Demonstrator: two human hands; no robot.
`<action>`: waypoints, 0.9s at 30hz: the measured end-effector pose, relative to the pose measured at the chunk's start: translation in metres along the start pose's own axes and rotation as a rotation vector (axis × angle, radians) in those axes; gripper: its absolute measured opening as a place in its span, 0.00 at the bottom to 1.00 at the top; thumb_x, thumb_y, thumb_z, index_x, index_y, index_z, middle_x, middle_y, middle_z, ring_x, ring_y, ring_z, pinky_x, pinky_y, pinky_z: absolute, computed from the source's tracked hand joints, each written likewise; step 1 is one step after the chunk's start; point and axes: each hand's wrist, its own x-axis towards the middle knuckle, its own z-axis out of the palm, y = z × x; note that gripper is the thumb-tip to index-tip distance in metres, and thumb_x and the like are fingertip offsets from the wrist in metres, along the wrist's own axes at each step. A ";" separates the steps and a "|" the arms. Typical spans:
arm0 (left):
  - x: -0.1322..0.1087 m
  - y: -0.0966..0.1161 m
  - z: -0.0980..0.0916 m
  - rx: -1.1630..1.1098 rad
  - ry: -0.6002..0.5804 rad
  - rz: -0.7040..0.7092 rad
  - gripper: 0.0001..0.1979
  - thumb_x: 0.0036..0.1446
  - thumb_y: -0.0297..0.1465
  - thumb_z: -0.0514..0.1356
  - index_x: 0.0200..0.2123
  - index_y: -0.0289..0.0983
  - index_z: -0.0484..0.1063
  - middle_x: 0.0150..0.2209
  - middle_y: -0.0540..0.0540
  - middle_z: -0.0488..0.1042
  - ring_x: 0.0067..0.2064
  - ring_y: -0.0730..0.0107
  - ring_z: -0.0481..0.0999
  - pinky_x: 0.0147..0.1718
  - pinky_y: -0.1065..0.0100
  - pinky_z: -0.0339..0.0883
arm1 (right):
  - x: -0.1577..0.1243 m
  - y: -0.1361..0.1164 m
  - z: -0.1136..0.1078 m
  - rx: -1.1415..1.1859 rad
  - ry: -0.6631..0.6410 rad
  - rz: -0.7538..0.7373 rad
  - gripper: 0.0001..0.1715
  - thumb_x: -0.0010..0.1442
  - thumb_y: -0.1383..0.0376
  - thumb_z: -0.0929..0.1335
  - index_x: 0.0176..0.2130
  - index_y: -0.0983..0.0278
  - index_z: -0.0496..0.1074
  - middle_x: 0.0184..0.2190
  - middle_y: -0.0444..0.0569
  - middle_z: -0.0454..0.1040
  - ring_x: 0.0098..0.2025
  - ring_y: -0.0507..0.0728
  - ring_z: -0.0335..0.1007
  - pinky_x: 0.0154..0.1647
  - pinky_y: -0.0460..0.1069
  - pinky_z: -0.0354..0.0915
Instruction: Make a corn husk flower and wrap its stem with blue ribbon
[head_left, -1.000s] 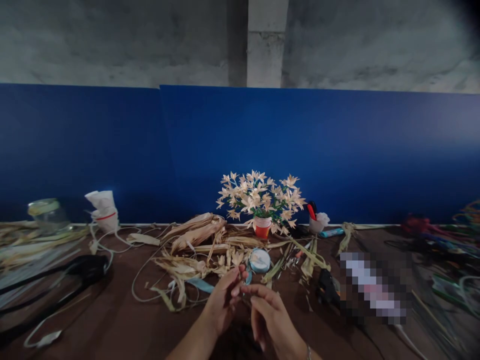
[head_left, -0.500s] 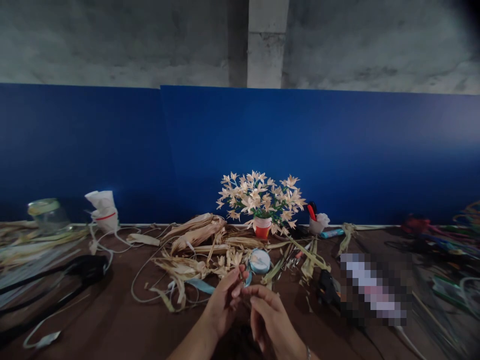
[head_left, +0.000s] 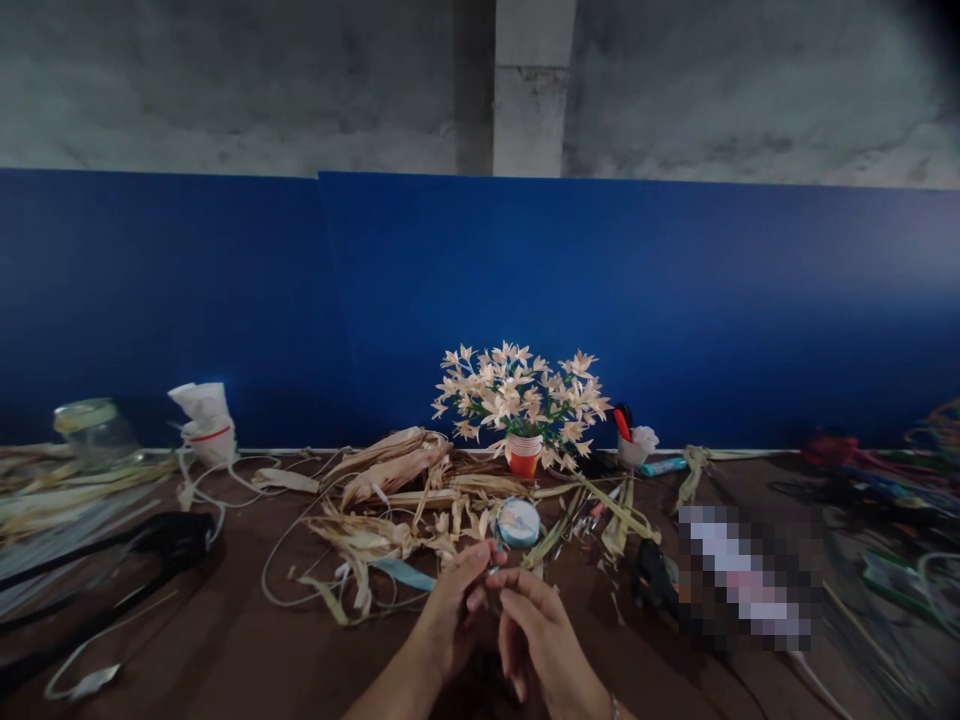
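My left hand (head_left: pixel 455 604) and my right hand (head_left: pixel 538 622) meet at the fingertips low in the middle of the view, both closed in a pinch. Between them shows a tiny pale-bluish bit, too small to name. Just beyond the fingers lie cream husk flowers (head_left: pixel 448 532) and a round tin (head_left: pixel 518 522) with a pale top and blue side. Behind stands a bunch of cream husk flowers (head_left: pixel 517 385) on green stems in a red and white pot (head_left: pixel 524 457). A strip of blue tape or ribbon (head_left: pixel 405 573) rests left of my left hand.
Dried corn husks (head_left: pixel 397 470) are heaped behind my hands. To the right are a black glue gun (head_left: pixel 657 580), a cup with red-handled scissors (head_left: pixel 632 446) and a blurred-out patch. A glass jar (head_left: pixel 96 435) and black cables (head_left: pixel 161 545) sit at left. A blue partition (head_left: pixel 480 270) backs the table.
My left hand has shifted slightly right and down, with its fingertips lower against those of my right hand. My right hand stays almost in place.
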 end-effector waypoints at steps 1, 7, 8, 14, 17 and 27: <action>-0.001 0.000 0.001 -0.007 -0.011 0.009 0.15 0.37 0.33 0.65 0.30 0.32 0.70 0.25 0.51 0.71 0.13 0.91 0.51 0.12 0.83 0.48 | 0.000 0.000 0.000 0.002 0.004 -0.006 0.27 0.49 0.50 0.63 0.40 0.69 0.62 0.07 0.37 0.62 0.05 0.44 0.46 0.04 0.38 0.44; 0.002 -0.007 0.000 -0.019 -0.079 0.025 0.12 0.41 0.33 0.64 0.28 0.31 0.72 0.19 0.53 0.68 0.13 0.90 0.50 0.16 0.82 0.52 | -0.002 -0.001 0.003 0.022 0.012 -0.034 0.23 0.50 0.51 0.63 0.36 0.67 0.61 0.08 0.38 0.64 0.05 0.44 0.47 0.04 0.38 0.45; 0.003 -0.008 -0.001 -0.019 -0.088 0.033 0.11 0.42 0.33 0.63 0.28 0.31 0.72 0.19 0.53 0.68 0.13 0.90 0.50 0.15 0.83 0.51 | -0.002 -0.001 0.003 0.028 0.011 -0.038 0.22 0.50 0.51 0.63 0.36 0.67 0.60 0.09 0.38 0.64 0.05 0.44 0.47 0.04 0.38 0.45; 0.004 -0.011 -0.002 -0.012 -0.071 0.070 0.10 0.43 0.32 0.62 0.27 0.31 0.71 0.19 0.52 0.68 0.14 0.89 0.52 0.16 0.82 0.53 | -0.002 0.001 0.002 0.032 0.026 -0.047 0.23 0.50 0.50 0.63 0.34 0.66 0.60 0.09 0.38 0.64 0.06 0.43 0.48 0.05 0.37 0.46; 0.002 -0.009 0.002 -0.005 -0.086 0.065 0.10 0.43 0.32 0.63 0.27 0.30 0.70 0.17 0.53 0.66 0.12 0.90 0.51 0.13 0.83 0.51 | 0.000 0.002 0.002 0.036 0.029 -0.079 0.22 0.50 0.50 0.63 0.34 0.66 0.60 0.09 0.38 0.64 0.06 0.43 0.49 0.05 0.37 0.47; -0.009 0.000 0.017 0.177 -0.056 0.090 0.14 0.42 0.38 0.61 0.27 0.32 0.70 0.18 0.52 0.68 0.10 0.86 0.53 0.08 0.79 0.44 | 0.006 0.007 0.001 -0.049 0.063 -0.143 0.23 0.49 0.49 0.64 0.32 0.66 0.60 0.11 0.39 0.66 0.08 0.46 0.59 0.06 0.37 0.47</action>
